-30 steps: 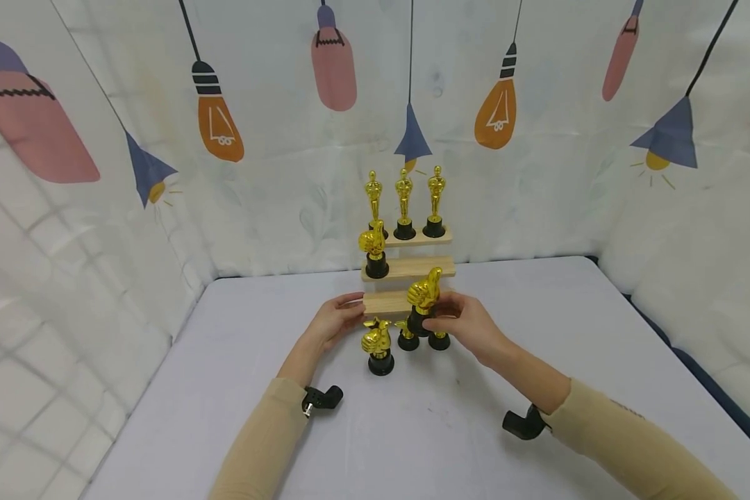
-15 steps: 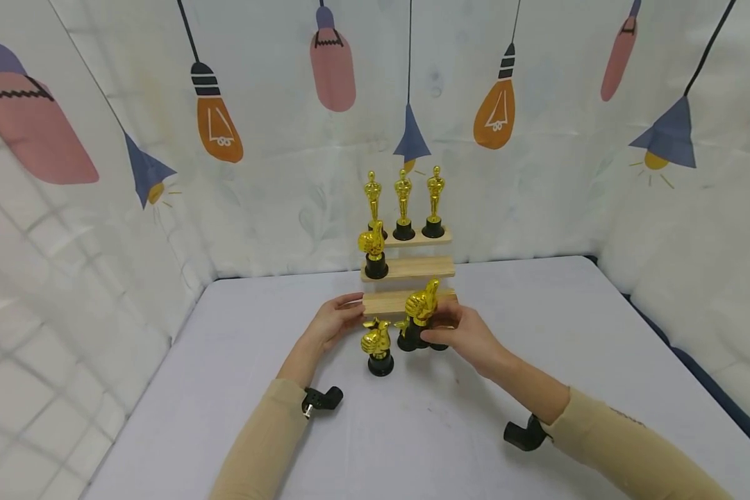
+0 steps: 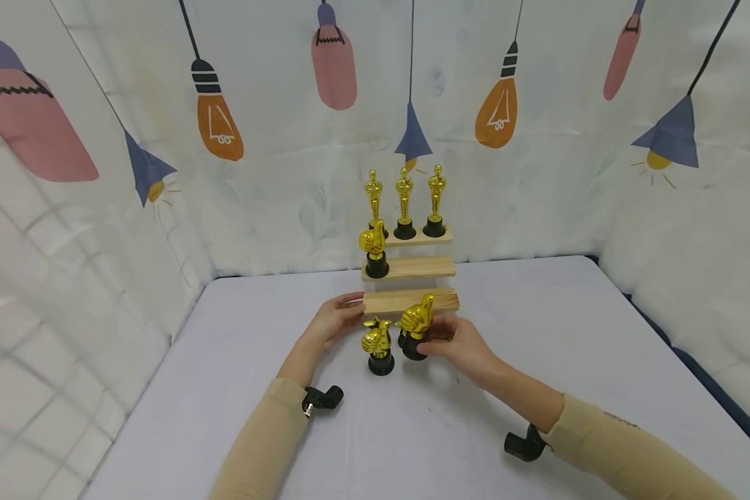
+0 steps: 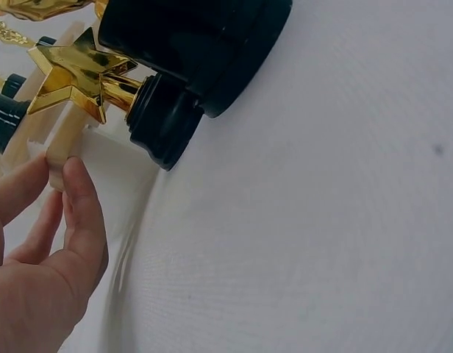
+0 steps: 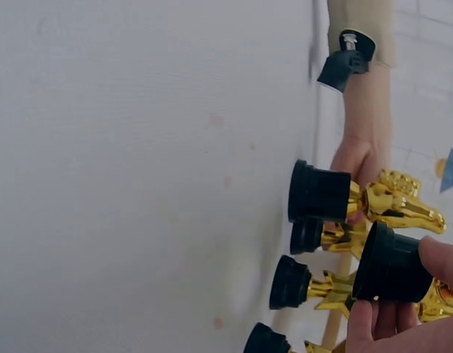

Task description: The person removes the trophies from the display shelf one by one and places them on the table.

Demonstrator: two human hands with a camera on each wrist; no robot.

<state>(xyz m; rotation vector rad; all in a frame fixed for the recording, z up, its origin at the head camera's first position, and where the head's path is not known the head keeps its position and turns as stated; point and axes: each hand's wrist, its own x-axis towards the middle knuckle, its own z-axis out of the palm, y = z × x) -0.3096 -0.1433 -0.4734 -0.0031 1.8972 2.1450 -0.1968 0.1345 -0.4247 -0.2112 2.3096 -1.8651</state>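
In the head view my right hand [image 3: 465, 347] holds a gold thumbs-up trophy [image 3: 417, 319] by its black base, low over the table; the right wrist view shows that base [image 5: 392, 266] between thumb and fingers. My left hand [image 3: 334, 321] pinches the left end of the lowest step of a wooden tiered stand [image 3: 387, 301], as the left wrist view shows. Another thumbs-up trophy [image 3: 377, 340] stands on the table before the stand. Star trophies [image 5: 289, 283] stand in a row there, mostly hidden in the head view by the thumbs-up trophies and my right hand.
On the stand's top step are 3 gold figure trophies [image 3: 404, 201]. One thumbs-up trophy [image 3: 375, 250] stands at the left of the middle step. A white cloth covers the table [image 3: 412, 444], and a lamp-patterned curtain [image 3: 275, 208] hangs behind.
My right hand has lowered the thumbs-up trophy from in front of the lowest step toward the table, slightly leftward, near the standing one. My left hand stays at the stand.
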